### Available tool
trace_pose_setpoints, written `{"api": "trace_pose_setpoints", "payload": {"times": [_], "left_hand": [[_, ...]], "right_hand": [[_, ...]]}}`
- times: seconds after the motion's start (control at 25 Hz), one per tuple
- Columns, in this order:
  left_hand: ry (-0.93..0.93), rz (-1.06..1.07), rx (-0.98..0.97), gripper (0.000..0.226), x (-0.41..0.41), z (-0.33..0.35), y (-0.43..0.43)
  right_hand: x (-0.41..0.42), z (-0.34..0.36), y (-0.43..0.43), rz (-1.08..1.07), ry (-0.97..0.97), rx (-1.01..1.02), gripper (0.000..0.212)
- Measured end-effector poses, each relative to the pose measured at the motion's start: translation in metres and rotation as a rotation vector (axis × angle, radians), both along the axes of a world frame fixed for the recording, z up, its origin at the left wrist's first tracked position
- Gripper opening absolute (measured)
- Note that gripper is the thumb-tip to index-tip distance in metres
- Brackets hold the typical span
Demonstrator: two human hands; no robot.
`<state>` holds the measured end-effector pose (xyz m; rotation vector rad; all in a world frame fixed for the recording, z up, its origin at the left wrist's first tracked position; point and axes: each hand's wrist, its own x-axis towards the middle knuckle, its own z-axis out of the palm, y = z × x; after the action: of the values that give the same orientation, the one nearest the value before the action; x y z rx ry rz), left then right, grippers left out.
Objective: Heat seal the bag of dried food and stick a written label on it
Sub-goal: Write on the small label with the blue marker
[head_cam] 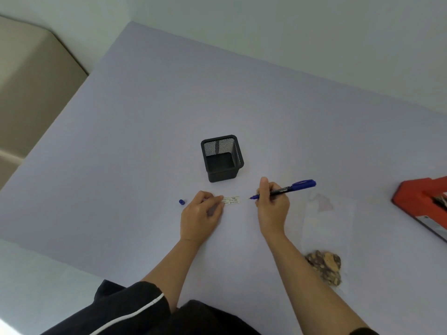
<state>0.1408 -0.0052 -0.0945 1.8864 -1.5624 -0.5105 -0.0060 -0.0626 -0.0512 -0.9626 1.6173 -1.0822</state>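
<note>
The big pale surface (145,141) holds everything. Far off on the right sits a red sealer (420,201). Between it and the person's right arm lies the clear bag (329,228), flat, with the brown food (325,265) bunched at the near end. I can't tell if its top is sealed yet. A black mesh cup (222,158) stands in the middle, just past the hands.

The hands are apart. The left hand (202,213) has bent fingers that pin down the left end of the label (231,200). The right hand (272,204) grips a blue pen (290,187), and the tip points at the label from just to its right, not on it. The little label lies flat with some writing on it (too small for me to read). The blue cap (182,202) stands alone, left of the left hand.

What could go wrong? I think the ink may be wet, so a finger sliding over it could smear the words. The open pen tip is low and could dot the surface. If the left hand lets go too fast, the light label could slide or curl. The right arm is close to the bag, so a wide swing could push it.
</note>
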Motion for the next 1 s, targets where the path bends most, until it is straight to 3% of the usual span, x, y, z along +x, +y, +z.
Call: {"api": "trace_pose_setpoints", "payload": {"times": [0.24,0.44,0.56,0.64,0.72,0.8,0.88,0.92,1.0], "left_hand": [[0.088,0.044,0.172,0.025,-0.002,0.016,-0.002],[0.216,0.116,0.166,0.022,-0.007,0.045,0.0],[0.04,0.287,0.053,0.024,0.011,0.063,0.006],[-0.1,0.326,0.244,0.033,0.032,0.061,0.01],[-0.147,0.22,0.43,0.038,0.048,0.055,0.016],[-0.105,0.1,0.383,0.028,0.054,0.053,0.017],[0.026,0.154,0.222,0.017,0.042,0.065,0.015],[0.182,0.249,0.185,0.015,0.032,0.079,0.01],[0.702,0.355,0.181,0.017,0.009,0.118,-0.002]], "right_hand": [[-0.028,0.041,0.003,0.044,0.079,0.017,0.036],[-0.036,0.06,-0.006,0.031,-0.046,0.106,0.038],[-0.039,0.069,-0.006,-0.011,-0.287,0.155,0.031],[-0.04,0.071,-0.004,-0.047,-0.307,0.161,0.026],[-0.038,0.077,-0.001,-0.068,-0.272,0.159,0.027],[-0.033,0.086,-0.002,-0.076,-0.277,0.131,0.025],[-0.031,0.096,-0.004,-0.071,-0.325,0.077,0.021],[-0.031,0.102,-0.004,-0.065,-0.355,0.049,0.02],[-0.03,0.115,-0.005,-0.041,-0.404,0.001,0.021]]}}
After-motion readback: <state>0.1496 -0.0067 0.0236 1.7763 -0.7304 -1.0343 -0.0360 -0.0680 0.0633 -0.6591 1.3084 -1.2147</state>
